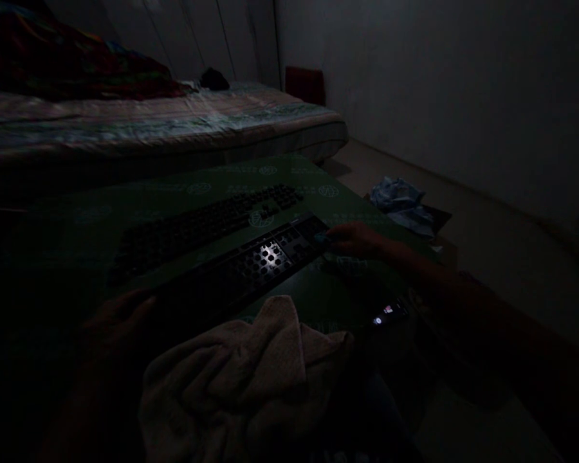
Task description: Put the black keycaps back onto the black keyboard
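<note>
The room is very dark. A black keyboard frame (251,263), with its keycaps off and holes showing, lies on a green patterned mat (212,186). Rows of loose black keycaps (207,222) lie on the mat behind it. My right hand (354,240) reaches to the frame's right end, fingers pinched on something small and pale that I cannot make out. My left hand (118,321) rests at the frame's left end, fingers curled on its edge. A beige towel (241,373) is bunched in front of me.
A lit phone (390,313) lies at the mat's near right. A low mattress (164,122) with a colourful blanket (67,64) fills the back left. Crumpled bluish cloth (398,196) lies on the floor to the right, and a red item (305,83) stands by the wall.
</note>
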### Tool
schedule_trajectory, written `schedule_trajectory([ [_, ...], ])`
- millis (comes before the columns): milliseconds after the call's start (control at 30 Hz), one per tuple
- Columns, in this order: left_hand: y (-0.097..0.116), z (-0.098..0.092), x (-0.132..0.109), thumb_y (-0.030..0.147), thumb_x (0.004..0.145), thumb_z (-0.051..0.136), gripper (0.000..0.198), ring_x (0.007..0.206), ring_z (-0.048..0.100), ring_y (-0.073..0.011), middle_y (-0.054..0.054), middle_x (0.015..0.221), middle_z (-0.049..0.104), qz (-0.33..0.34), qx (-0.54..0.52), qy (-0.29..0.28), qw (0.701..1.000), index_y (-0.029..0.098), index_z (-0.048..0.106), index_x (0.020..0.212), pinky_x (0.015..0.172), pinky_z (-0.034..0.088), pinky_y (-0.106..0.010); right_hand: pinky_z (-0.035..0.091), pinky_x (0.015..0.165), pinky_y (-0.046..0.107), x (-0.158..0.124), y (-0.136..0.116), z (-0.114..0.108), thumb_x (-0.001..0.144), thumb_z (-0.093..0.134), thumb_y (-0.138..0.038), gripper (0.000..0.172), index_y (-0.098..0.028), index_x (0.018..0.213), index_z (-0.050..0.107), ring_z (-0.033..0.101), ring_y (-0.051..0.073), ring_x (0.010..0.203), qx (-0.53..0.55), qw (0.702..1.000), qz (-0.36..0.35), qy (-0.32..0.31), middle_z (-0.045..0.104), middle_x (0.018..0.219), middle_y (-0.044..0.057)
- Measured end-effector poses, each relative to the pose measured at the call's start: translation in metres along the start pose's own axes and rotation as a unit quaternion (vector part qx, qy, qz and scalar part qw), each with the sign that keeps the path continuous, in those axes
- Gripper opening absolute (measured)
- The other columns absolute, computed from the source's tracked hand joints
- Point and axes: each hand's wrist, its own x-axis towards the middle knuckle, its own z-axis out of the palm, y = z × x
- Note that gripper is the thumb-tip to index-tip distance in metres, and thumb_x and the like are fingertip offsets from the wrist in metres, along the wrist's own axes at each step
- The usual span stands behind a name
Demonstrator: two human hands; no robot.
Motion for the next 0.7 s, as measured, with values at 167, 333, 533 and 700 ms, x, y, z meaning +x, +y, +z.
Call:
schedule_trajectory([
  [167,-0.008,0.002,0.005,0.045,0.068,0.049,0.043,0.087,0.059,-0.026,-0.005,0.105,0.061,0.035,-0.006,0.004,0.999,0.022,0.059,0.103,0.074,0.051,-0.04,0.036,0.061,0.019,0.009,-0.021,0.004,0.079,0.048,-0.024,0.03,-0.011,0.101,0.063,0.056,0.013,0.073,-0.005,0.999,-0.048,-0.008,0.064,0.083,0.003],
  [333,-0.015,0.005,0.017,0.038,0.068,0.051,0.041,0.088,0.059,-0.0255,-0.007,0.103,0.062,0.056,0.025,-0.023,0.998,0.018,0.06,0.102,0.076,0.05,-0.04,0.033,0.06,0.019,0.024,-0.054,0.01,0.077,0.049,-0.021,0.027,-0.016,0.098,0.065,0.055,0.011,0.07,-0.048,0.993,-0.097,-0.054,0.064,0.081,0.0],
  [533,-0.007,0.003,0.014,0.041,0.071,0.05,0.042,0.089,0.059,-0.0243,-0.008,0.106,0.061,0.059,0.013,-0.037,0.997,0.016,0.06,0.104,0.076,0.049,-0.037,0.032,0.06,0.018,0.048,-0.082,0.018,0.077,0.049,-0.019,0.022,-0.016,0.091,0.065,0.054,0.011,0.069,-0.087,0.981,-0.149,-0.088,0.065,0.084,0.002],
  [700,-0.007,0.005,0.01,0.044,0.073,0.047,0.042,0.091,0.058,-0.0245,-0.01,0.1,0.062,0.076,0.022,-0.028,0.997,0.013,0.062,0.097,0.08,0.047,-0.037,0.031,0.056,0.019,0.063,-0.103,0.032,0.077,0.046,-0.019,0.022,-0.016,0.091,0.063,0.055,0.012,0.068,-0.122,0.975,-0.161,-0.091,0.065,0.084,0.004],
])
